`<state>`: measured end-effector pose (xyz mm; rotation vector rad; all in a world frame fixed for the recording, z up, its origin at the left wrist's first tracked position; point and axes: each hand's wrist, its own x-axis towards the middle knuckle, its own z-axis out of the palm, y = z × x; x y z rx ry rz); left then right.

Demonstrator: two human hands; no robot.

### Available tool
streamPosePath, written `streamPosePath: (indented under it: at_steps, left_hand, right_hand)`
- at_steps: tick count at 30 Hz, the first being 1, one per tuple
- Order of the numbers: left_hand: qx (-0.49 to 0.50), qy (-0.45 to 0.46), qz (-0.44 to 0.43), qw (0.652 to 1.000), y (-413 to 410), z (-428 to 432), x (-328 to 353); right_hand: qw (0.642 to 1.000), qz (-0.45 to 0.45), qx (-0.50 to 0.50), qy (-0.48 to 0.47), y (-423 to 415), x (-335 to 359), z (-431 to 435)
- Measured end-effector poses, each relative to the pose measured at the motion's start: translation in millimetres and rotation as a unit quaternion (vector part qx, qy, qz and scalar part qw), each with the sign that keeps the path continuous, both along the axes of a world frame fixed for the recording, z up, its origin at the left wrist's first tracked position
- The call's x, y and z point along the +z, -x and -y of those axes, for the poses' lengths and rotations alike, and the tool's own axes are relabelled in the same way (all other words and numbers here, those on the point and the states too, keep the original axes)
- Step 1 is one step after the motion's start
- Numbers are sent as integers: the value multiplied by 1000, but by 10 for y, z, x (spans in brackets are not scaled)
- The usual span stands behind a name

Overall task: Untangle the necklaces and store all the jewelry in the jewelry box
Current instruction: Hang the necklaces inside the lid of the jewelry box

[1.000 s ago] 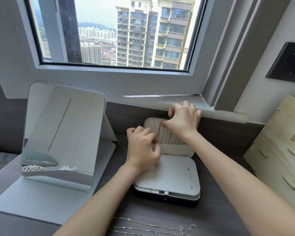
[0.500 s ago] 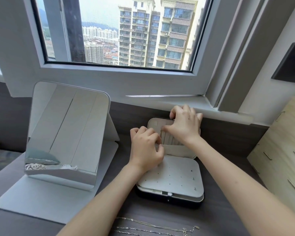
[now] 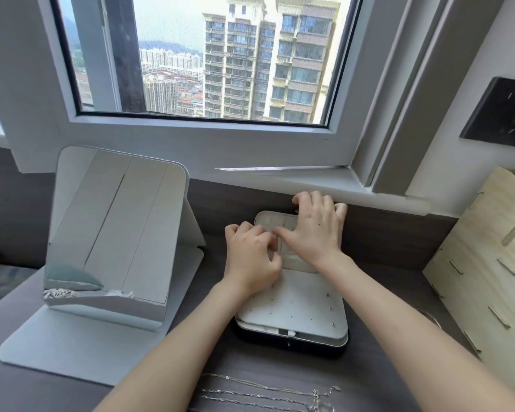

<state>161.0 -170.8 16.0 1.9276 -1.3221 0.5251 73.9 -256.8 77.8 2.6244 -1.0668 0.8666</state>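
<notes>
The black jewelry box [image 3: 292,343] lies open on the dark desk, its white studded panel facing up. Its lid [image 3: 269,220] leans back against the wall. My right hand [image 3: 312,233] lies across the inside of the lid, fingers curled over its top edge, where a small metal clasp of a necklace [image 3: 296,210] shows at the fingertip. My left hand [image 3: 250,257] is curled at the lid's lower left, thumb by the pocket; what it pinches is hidden. Several silver necklaces [image 3: 265,392] lie stretched out on the desk near me.
A tilted white stand mirror [image 3: 113,233] occupies the left of the desk. A pale wooden drawer unit [image 3: 488,278] stands at the right. The window sill [image 3: 280,176] runs just behind the box, and a black wall socket [image 3: 500,111] sits above right.
My right hand has slid up to the lid's top edge and my left hand has moved closer to it. The chains seen hanging in the lid are now covered by both hands.
</notes>
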Motion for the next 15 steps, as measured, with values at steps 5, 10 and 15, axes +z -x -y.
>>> streamPosePath:
  at_steps: [5, 10, 15]
  left_hand:
    - [6, -61, 0, 998, 18, -9, 103]
    - [-8, -64, -26, 998, 98, -265, 400]
    - [-49, -130, -41, 989, 194, -934, 662]
  right_hand:
    - [998, 60, 19, 20, 268, 157, -140]
    - [995, 32, 85, -37, 709, 279, -620]
    - [973, -49, 157, -160, 1171, 155, -1137]
